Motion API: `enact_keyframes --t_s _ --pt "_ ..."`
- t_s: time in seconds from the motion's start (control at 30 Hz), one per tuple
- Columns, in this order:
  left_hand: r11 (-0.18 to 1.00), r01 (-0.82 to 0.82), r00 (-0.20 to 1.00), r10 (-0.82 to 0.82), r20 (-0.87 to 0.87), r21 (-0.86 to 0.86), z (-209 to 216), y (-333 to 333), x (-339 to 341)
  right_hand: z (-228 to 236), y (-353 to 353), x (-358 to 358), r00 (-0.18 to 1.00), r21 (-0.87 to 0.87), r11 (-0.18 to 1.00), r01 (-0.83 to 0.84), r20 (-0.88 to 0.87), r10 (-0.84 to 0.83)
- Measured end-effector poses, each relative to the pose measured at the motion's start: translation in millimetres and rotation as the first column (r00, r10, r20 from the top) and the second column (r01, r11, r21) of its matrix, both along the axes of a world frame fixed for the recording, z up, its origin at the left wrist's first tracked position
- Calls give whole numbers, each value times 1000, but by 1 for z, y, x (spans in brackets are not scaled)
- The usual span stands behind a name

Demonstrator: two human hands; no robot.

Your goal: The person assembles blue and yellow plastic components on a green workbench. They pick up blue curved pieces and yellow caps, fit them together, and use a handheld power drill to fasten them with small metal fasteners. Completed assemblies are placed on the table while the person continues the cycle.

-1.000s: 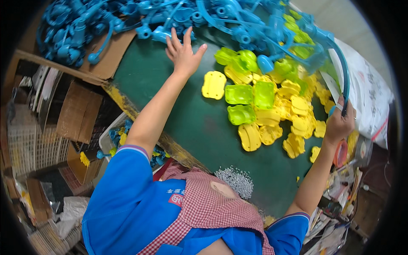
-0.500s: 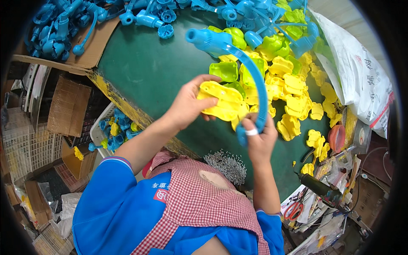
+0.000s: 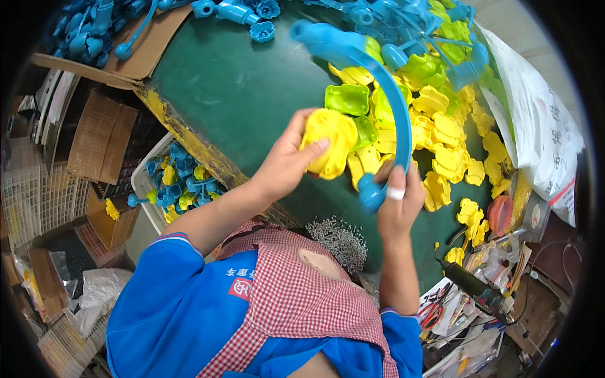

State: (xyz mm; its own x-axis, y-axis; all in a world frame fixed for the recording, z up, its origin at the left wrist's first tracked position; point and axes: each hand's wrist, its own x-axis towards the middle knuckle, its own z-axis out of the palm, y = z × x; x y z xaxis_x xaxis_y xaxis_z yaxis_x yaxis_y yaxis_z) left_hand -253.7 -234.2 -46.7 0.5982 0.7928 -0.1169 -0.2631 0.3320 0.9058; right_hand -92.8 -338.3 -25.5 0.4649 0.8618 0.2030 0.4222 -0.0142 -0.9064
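My left hand (image 3: 285,159) is closed on a yellow moulded plastic shell (image 3: 333,142), thumb across its face and fingers behind it. To its right, my right hand (image 3: 403,205) grips the lower, knobbed end of a blue curved plastic part (image 3: 402,113). That part arches upward over the table to a thick ribbed tube with a nozzle-like tip, slightly blurred. The two pieces are apart from each other. Just beyond my left hand lies a green plastic shell (image 3: 347,99), and more yellow shells (image 3: 449,162) are heaped to the right.
Blue parts (image 3: 403,25) pile up at the table's far side. At left stand a cardboard box (image 3: 148,50) of blue parts and a white crate (image 3: 144,183) of mixed pieces. Small metal screws (image 3: 337,242) lie by the near edge. A dark power screwdriver (image 3: 469,280) lies at right.
The yellow shell has turned in my left hand and now looks rounder. My right hand still holds the blue part, with its thick end slightly higher. The whole view has shifted a little.
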Motion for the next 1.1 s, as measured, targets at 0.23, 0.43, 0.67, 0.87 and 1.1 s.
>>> enact_keyframes --t_s 0.23,0.43,0.67,0.87,1.1 --pt "914 -61 968 153 201 -401 9 -10 11 -40 -2 -53 995 38 995 -87 -35 89" --pt "883 -208 938 302 171 -421 6 -9 17 -45 6 -48 960 143 978 -154 254 114" --pt "857 -251 922 353 157 -450 20 -17 19 -46 6 -50 901 157 979 -133 431 53" --pt "775 -67 796 421 435 -628 35 -25 10 -50 3 -56 968 169 963 -208 177 178" --pt "954 -20 974 86 208 -299 14 -5 -20 -35 0 -34 679 6 896 -444 -651 341"
